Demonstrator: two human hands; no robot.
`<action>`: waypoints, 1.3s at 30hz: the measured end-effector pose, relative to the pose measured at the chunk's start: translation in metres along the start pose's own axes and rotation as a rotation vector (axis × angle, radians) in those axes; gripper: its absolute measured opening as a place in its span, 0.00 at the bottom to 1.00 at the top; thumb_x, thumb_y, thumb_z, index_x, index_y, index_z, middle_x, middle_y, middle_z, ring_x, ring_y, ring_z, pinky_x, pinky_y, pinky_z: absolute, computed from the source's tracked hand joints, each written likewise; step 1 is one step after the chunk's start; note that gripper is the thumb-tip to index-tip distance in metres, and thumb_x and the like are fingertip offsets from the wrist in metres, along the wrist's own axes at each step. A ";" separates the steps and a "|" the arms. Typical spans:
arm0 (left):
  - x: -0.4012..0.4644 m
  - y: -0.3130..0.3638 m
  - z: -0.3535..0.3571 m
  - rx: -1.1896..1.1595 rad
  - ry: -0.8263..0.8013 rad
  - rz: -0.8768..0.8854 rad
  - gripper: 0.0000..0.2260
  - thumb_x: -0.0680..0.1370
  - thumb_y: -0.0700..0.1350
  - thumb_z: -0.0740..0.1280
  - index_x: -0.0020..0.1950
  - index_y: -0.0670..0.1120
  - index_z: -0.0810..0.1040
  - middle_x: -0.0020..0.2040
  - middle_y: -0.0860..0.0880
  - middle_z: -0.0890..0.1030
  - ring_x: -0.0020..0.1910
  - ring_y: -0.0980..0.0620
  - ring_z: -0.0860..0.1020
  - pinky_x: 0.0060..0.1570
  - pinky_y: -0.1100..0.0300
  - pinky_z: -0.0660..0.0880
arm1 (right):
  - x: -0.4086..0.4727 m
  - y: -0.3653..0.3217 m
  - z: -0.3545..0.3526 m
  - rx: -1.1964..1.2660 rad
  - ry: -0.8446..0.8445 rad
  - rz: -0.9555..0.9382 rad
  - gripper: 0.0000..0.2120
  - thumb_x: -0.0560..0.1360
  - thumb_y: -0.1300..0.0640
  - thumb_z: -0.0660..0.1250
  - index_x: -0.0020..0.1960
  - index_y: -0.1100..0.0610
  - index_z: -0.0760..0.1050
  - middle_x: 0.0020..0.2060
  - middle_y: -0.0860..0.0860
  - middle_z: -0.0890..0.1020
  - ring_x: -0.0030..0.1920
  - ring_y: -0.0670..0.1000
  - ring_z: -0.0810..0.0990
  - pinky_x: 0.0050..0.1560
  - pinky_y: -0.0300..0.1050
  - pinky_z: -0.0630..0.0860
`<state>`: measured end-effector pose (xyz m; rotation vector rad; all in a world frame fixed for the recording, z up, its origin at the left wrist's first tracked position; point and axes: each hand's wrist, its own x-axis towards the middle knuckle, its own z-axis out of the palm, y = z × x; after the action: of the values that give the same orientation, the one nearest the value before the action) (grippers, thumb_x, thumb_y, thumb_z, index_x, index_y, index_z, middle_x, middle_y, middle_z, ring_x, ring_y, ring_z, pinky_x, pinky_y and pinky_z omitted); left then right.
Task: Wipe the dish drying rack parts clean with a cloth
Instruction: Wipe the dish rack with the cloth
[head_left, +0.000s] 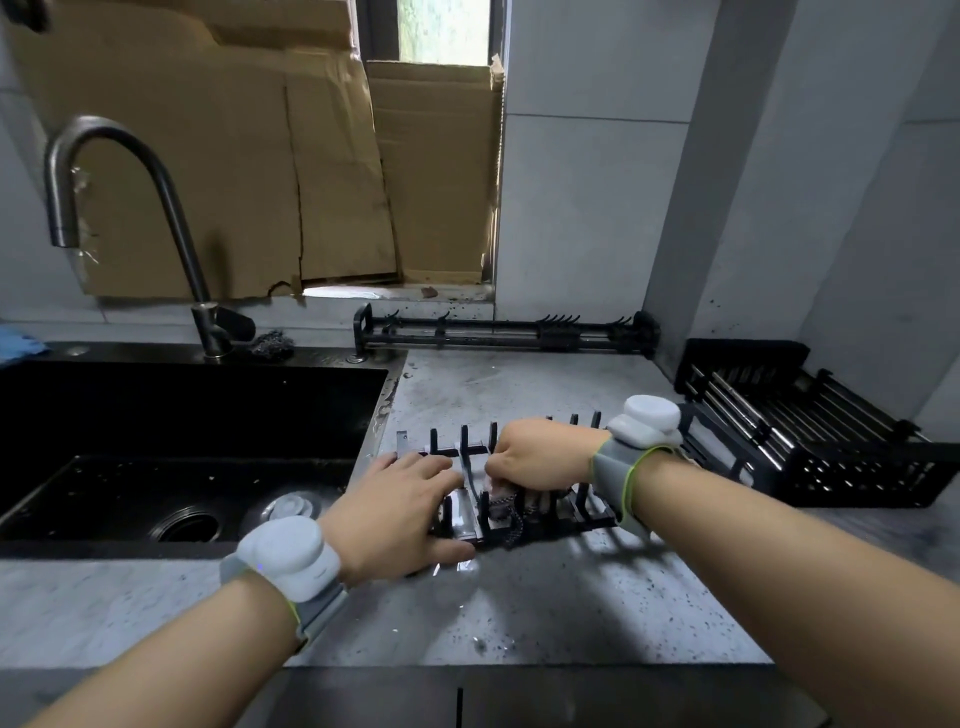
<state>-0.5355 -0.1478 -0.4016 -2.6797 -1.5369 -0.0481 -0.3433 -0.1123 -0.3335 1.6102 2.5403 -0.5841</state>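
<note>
A black plate-holder rack part (470, 447) with upright prongs lies flat on the grey counter just right of the sink. My left hand (400, 512) lies on its left end with fingers stretched over the prongs and the thumb on the counter. My right hand (540, 457) is curled around a dark-and-white cloth (506, 512) and presses it down among the prongs in the middle of the part. Much of the cloth is hidden under my fingers.
A black sink (182, 447) with a curved tap (156, 208) lies to the left. A black rack basket (810, 421) stands at the right by the wall. A black rail with hooks (504, 332) lies along the back. A dark scrubber (270, 343) sits behind the sink.
</note>
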 end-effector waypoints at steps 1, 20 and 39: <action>0.000 0.001 0.001 -0.005 0.007 -0.002 0.39 0.68 0.76 0.52 0.73 0.56 0.66 0.75 0.55 0.66 0.72 0.53 0.65 0.73 0.53 0.60 | 0.001 -0.002 0.000 -0.014 -0.001 0.007 0.19 0.81 0.53 0.57 0.42 0.64 0.79 0.31 0.51 0.76 0.31 0.49 0.72 0.34 0.43 0.71; 0.004 0.011 0.008 -0.070 0.118 -0.038 0.32 0.70 0.72 0.59 0.64 0.51 0.67 0.57 0.53 0.68 0.60 0.50 0.68 0.70 0.54 0.62 | 0.025 0.011 0.003 0.236 0.260 0.010 0.14 0.78 0.48 0.61 0.49 0.49 0.85 0.40 0.48 0.86 0.40 0.47 0.82 0.43 0.41 0.77; 0.003 0.013 0.007 -0.083 0.204 -0.063 0.26 0.70 0.68 0.66 0.51 0.52 0.59 0.49 0.54 0.63 0.48 0.55 0.59 0.64 0.57 0.61 | 0.027 -0.004 0.014 -0.035 0.063 -0.116 0.19 0.82 0.50 0.58 0.33 0.49 0.75 0.37 0.50 0.81 0.39 0.52 0.76 0.47 0.47 0.75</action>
<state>-0.5223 -0.1511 -0.4092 -2.5898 -1.5867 -0.3826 -0.3609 -0.0953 -0.3526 1.5010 2.6883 -0.5032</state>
